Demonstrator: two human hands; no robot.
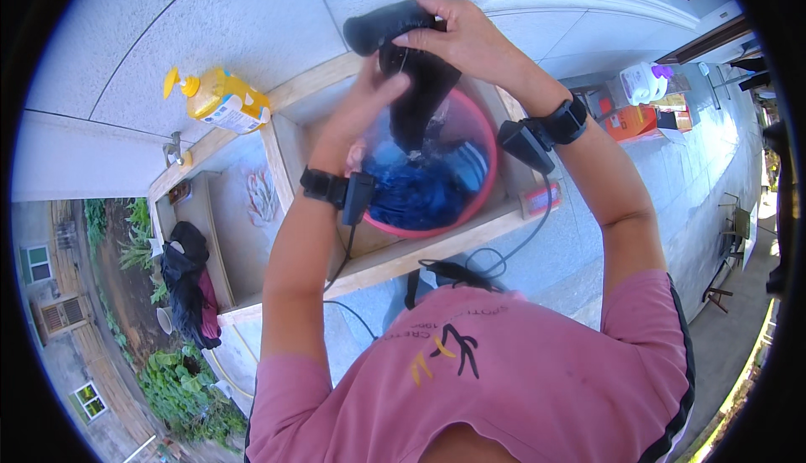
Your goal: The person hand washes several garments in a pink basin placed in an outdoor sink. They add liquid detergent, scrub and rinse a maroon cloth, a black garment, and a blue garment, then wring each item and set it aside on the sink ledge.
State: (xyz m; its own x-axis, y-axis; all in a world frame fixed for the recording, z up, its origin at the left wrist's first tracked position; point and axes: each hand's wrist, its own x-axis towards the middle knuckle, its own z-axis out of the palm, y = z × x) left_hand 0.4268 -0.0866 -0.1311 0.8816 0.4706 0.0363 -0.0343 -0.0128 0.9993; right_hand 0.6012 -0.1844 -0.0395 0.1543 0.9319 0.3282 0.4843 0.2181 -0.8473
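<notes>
A wet-looking black cloth is bunched between my two hands above a pink-rimmed plastic basin. My right hand grips its upper part, with the thumb laid across it. On the other side, my left hand pinches the bunch from below; motion blur softens its fingers. The lower end of the cloth hangs down into the basin. Dark blue fabric lies in water there, beside a lighter blue striped piece. The basin sits in one compartment of a stone wash sink.
A yellow pump bottle stands on the sink's back ledge near a tap. Dark clothes hang over the left rim. A pink soap box rests at the right corner. Farther right are a white jug and an orange box.
</notes>
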